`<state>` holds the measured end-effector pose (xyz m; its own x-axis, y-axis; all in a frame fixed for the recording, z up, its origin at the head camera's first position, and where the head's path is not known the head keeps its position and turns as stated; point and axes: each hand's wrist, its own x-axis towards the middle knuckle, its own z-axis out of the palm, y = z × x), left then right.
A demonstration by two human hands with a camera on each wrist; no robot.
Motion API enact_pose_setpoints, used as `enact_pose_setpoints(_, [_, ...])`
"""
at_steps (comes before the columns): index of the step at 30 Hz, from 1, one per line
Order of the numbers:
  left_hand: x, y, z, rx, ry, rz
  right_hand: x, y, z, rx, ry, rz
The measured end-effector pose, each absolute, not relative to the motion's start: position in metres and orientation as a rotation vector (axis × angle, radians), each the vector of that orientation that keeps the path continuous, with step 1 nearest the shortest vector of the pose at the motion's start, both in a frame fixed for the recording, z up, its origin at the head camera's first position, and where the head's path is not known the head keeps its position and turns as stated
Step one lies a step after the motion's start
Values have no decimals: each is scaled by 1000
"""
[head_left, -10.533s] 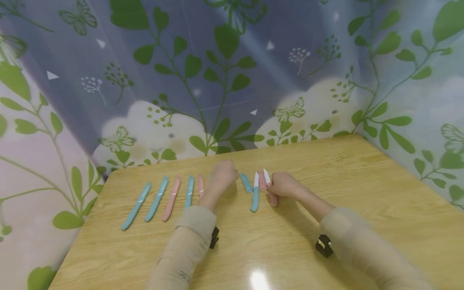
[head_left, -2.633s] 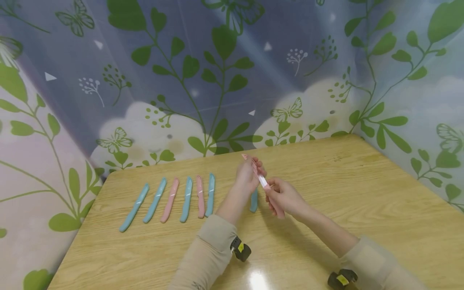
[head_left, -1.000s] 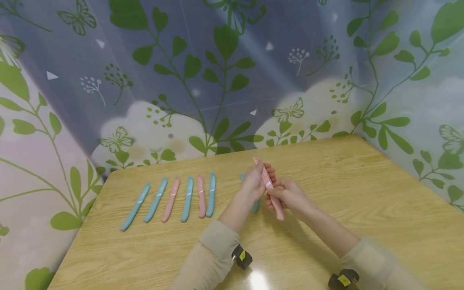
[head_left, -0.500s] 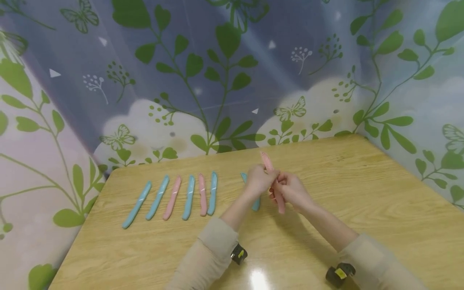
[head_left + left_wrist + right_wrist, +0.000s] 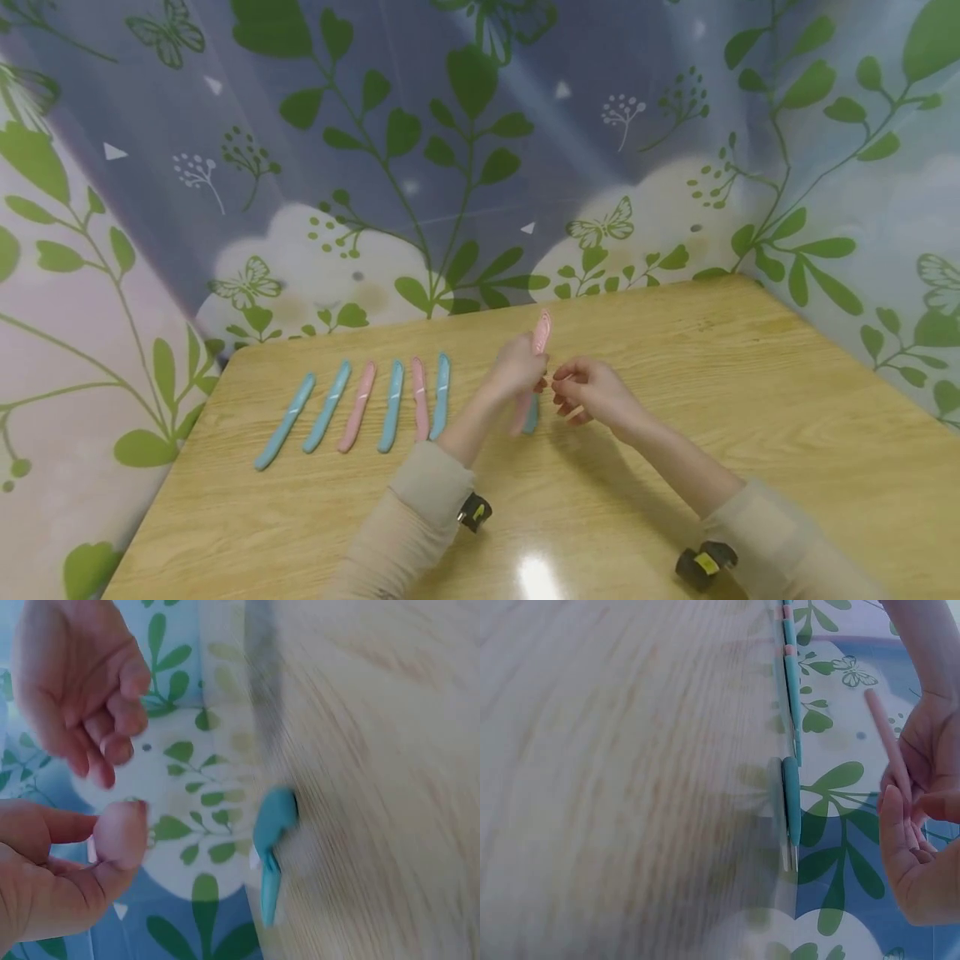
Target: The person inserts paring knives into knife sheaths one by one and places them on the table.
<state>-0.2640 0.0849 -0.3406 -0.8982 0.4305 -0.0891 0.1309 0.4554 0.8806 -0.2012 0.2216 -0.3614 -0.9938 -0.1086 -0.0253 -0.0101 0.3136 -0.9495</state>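
Note:
My left hand (image 5: 517,367) grips a pink knife (image 5: 542,331) with its sheath on, raised above the table and tip pointing away. To its right, my right hand (image 5: 600,396) is held apart with loosely bent fingers and nothing in them. Below the left hand a blue knife (image 5: 531,415) lies on the table, mostly covered in the head view. In the right wrist view, a bare pale blade shows on that blue knife (image 5: 792,802). From the left wrist, its blue handle (image 5: 276,817) appears with a narrower blue piece beside it.
Left of the hands lies a row of several sheathed knives, including a blue one (image 5: 285,421) at the far left, a pink one (image 5: 357,407) and a blue one (image 5: 392,406). The wooden table (image 5: 675,350) ends against a leaf-printed curtain (image 5: 480,167).
The pink blade went into its sheath between both hands. The right hand has since let go of the knife, and the left hand has carried it leftward over the blue knife.

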Motion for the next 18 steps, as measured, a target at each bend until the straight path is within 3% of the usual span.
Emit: enact_pose_setpoints(18, [-302,29,-357,369,2701,1317,-205,237,-368,3,2494,-1707])
